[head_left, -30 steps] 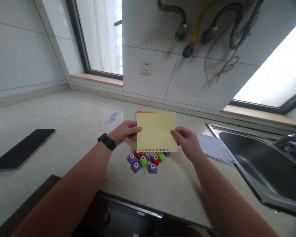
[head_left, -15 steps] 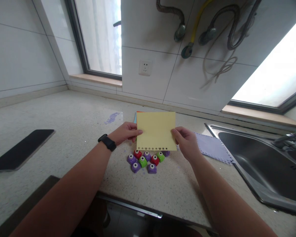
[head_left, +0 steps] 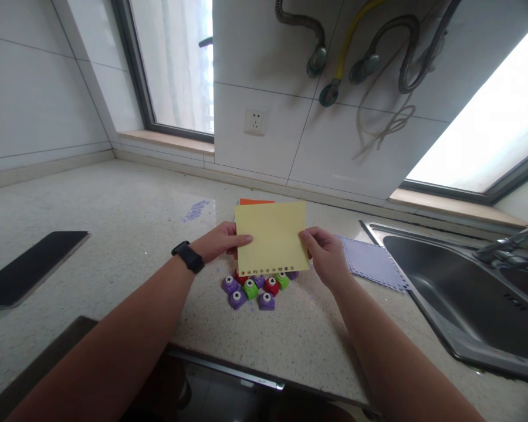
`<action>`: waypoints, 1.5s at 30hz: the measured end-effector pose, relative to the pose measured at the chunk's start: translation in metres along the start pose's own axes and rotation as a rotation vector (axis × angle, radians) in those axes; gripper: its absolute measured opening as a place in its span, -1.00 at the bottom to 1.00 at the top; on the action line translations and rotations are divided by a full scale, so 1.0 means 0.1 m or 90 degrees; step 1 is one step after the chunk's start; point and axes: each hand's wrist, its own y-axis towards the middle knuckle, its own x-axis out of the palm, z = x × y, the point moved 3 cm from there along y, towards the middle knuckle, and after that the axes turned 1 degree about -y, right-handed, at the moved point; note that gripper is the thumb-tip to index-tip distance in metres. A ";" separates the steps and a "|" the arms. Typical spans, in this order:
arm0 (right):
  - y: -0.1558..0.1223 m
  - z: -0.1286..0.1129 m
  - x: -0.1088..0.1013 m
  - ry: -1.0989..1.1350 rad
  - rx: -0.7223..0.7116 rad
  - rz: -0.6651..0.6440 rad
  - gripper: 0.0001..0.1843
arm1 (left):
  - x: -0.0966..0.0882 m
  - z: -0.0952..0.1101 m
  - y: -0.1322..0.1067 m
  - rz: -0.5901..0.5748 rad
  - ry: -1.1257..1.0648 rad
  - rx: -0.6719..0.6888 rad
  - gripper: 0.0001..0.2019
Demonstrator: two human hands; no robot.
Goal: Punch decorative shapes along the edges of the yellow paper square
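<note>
A sheet of yellow paper (head_left: 271, 237) is held up between both hands, with a row of small punched shapes along its lower edge. My left hand (head_left: 220, 241) pinches its left side, thumb on the front. On the right side, my right hand (head_left: 328, 252) grips the edge between thumb and fingers. Just below the paper, several craft punches in purple, green and red lie on the counter, among them a green punch (head_left: 250, 289) and a purple punch (head_left: 266, 301). The sheet hides part of some of them. Orange paper (head_left: 255, 201) shows behind the yellow sheet.
Pale purple sheets with punched edges (head_left: 374, 264) lie right of my right hand, beside the steel sink (head_left: 457, 305). Purple paper bits (head_left: 196, 210) are scattered at the back left. A flat black object (head_left: 35, 266) rests on the counter's left.
The yellow paper has tilted slightly, its right side higher, and more orange paper shows behind it. Both hands keep their hold. The whole view has shifted a little.
</note>
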 end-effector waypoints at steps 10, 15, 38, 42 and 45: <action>0.17 0.21 -0.24 -0.083 0.005 0.032 -0.58 | -0.05 -0.03 0.05 0.130 -0.070 0.004 -0.60; 0.24 0.37 -0.37 -0.228 -0.011 0.031 -0.68 | -0.19 -0.07 0.09 0.256 -0.101 0.055 -0.55; 0.13 0.22 -0.08 -0.195 -0.050 -0.113 -0.79 | -0.14 -0.02 0.07 0.312 -0.103 0.071 -0.55; 0.16 0.20 -0.13 -0.056 0.007 -0.043 -0.63 | -0.10 -0.01 0.06 0.283 -0.100 0.063 -0.52; 0.14 0.16 -0.12 0.051 0.026 -0.030 -0.60 | -0.06 -0.01 0.06 0.267 -0.098 0.059 -0.50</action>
